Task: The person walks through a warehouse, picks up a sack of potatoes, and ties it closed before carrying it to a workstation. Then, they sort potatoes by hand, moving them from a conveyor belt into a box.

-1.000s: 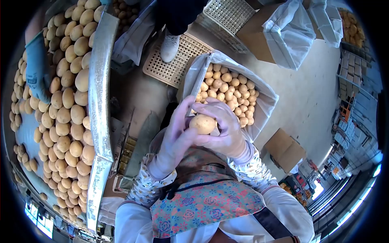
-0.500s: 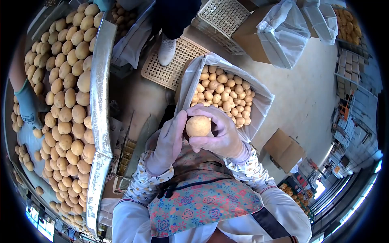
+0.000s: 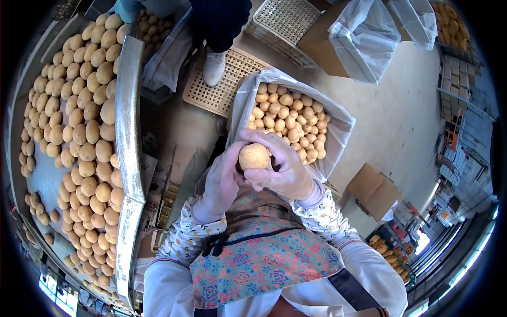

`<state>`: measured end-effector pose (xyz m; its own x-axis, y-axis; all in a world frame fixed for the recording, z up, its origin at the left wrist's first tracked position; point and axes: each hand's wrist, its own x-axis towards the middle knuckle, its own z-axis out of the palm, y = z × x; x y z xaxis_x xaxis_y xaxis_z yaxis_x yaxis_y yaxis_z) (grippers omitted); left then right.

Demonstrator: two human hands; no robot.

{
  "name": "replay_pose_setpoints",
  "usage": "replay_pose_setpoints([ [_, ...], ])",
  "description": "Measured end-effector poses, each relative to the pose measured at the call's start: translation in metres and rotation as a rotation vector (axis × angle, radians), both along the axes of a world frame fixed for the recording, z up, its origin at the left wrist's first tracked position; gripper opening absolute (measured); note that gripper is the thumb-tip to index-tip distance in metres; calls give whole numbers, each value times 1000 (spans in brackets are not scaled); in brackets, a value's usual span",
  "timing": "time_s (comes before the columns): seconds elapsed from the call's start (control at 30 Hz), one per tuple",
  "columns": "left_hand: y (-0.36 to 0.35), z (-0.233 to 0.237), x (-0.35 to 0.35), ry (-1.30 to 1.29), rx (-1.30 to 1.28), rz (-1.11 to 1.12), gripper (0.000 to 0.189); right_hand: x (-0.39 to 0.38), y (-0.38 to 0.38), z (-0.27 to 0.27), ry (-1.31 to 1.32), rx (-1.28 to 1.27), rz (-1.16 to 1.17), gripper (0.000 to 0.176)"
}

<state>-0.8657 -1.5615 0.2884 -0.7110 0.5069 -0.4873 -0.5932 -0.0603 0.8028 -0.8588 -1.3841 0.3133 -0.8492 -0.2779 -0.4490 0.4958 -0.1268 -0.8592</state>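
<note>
A round, pale brown potato (image 3: pixel 254 157) is held between my two gloved hands, in front of my floral apron. My left hand (image 3: pixel 223 177) lies along the potato's left side, its palm and fingers against it. From the right, my right hand (image 3: pixel 282 171) curls round the potato, fingers above and thumb below. Just beyond my hands stands a lined box (image 3: pixel 343 138) holding several potatoes (image 3: pixel 290 116). At the left, many more potatoes (image 3: pixel 87 132) lie on a table with a metal rim (image 3: pixel 128 121).
Behind the box is a plastic crate (image 3: pixel 198 92) with a co-worker's shoe (image 3: pixel 214 68) on it. Another lined carton (image 3: pixel 364 45) and a crate (image 3: pixel 288 18) stand at the top. An open cardboard box (image 3: pixel 372 191) sits on the floor at right.
The potato and both my hands have shifted slightly left and up. The co-worker's gloved hand has left the far-left part of the table, and potatoes there lie differently.
</note>
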Motion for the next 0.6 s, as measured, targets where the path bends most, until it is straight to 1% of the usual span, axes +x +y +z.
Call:
replay_pose_setpoints([
  [0.03,2,4,-1,-243,165,65,39,0,3,-3,117,95,48,67],
  [0.1,8,5,-6,174,7,-48,39,0,10,-10,378,338,132,69],
  [0.13,11,5,-7,383,-70,-106,39,1,12,-7,412,401,135,69],
  [0.17,14,6,-5,120,75,-13,41,2,13,-5,444,466,137,70],
  [0.23,21,10,-3,-411,353,172,46,2,14,6,294,427,57,69],
  [0.33,31,24,-8,-190,369,210,54,13,10,4,348,329,-235,71],
  [0.37,31,26,-8,-217,376,216,64,14,16,7,421,473,-144,70],
  [0.47,32,28,-7,-172,316,133,66,19,21,11,536,514,-130,67],
  [0.5,34,28,-6,-167,326,139,66,19,22,13,580,582,-124,65],
  [0.6,37,28,-2,-150,350,170,65,20,25,9,727,664,-131,65],
])
